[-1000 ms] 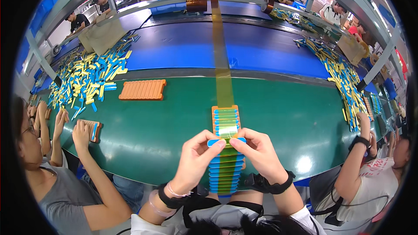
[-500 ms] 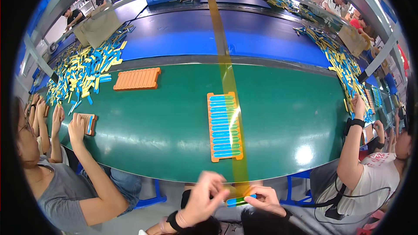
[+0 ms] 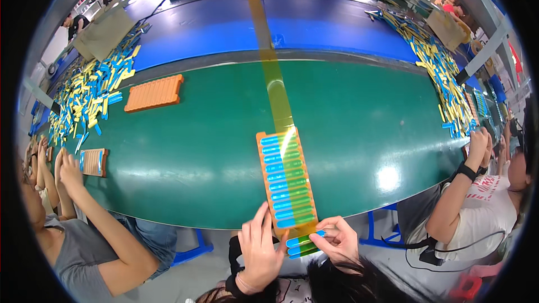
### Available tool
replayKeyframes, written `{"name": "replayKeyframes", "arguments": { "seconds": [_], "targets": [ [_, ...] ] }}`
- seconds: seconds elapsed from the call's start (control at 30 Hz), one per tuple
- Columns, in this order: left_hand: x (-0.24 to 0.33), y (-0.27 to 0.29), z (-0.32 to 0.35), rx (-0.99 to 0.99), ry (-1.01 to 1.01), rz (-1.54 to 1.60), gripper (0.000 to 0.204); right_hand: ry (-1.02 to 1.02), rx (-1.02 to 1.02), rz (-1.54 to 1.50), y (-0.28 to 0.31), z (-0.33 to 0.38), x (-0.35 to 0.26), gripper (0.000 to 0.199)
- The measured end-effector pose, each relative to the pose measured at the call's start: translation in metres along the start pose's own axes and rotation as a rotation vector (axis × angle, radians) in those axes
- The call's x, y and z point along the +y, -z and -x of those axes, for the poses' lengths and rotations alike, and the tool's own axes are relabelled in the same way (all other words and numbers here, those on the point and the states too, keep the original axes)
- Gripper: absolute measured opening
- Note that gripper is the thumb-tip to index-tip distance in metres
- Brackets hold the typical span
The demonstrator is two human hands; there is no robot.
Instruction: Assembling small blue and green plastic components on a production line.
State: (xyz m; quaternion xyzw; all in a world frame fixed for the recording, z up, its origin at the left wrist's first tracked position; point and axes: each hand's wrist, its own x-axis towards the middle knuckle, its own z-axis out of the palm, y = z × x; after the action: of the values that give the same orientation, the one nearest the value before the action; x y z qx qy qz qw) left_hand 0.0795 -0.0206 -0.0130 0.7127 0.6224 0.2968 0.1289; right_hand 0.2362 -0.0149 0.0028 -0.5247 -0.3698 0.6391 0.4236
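Observation:
An orange ribbed tray [image 3: 264,160] lies near the table's front edge, filled with a column of blue strips [image 3: 275,178]. A long band of amber transparent tape [image 3: 274,92] runs over their right halves and past the tray's near end. Two or so blue strips [image 3: 296,251] stick to the tape's near end, beyond the tray. My right hand [image 3: 338,241] is closed, thumb and fingers pinching the tape end at these strips. My left hand [image 3: 260,248] is open, fingers stretched along the tray's near left corner, its thumb beside the strips' left ends.
A second orange tray [image 3: 154,94], with no strips in it, lies at the back left. Blue and yellow strips are heaped at left [image 3: 90,92] and right [image 3: 443,87]. Co-workers sit on both sides, the left one with a partly filled tray [image 3: 94,162]. A blue belt [image 3: 202,28] runs behind.
The tray has come nearer to me, under the tape. My left hand has moved from the tape end to the tray's near left corner. My right hand keeps its pinch. The view has shifted.

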Motion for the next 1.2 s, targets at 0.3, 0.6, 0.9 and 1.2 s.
{"name": "replayKeyframes", "arguments": {
  "seconds": [0.3,0.6,0.9,1.2],
  "targets": [
    [0.001,0.003,0.008,-0.119,0.064,0.113,0.067,-0.018,0.093,-0.013,0.004,0.006,0.007,0.024],
    [-0.003,-0.005,-0.003,-0.082,-0.03,0.018,0.071,-0.009,0.089,-0.026,0.01,-0.004,0.013,0.026],
    [-0.01,0.001,-0.01,-0.006,-0.215,-0.089,0.062,-0.022,0.091,-0.1,0.009,-0.009,0.013,0.027],
    [-0.031,0.013,-0.03,-0.202,-0.845,-0.207,0.037,-0.002,0.117,-0.046,0.012,-0.008,0.016,0.027]
  ]
}}
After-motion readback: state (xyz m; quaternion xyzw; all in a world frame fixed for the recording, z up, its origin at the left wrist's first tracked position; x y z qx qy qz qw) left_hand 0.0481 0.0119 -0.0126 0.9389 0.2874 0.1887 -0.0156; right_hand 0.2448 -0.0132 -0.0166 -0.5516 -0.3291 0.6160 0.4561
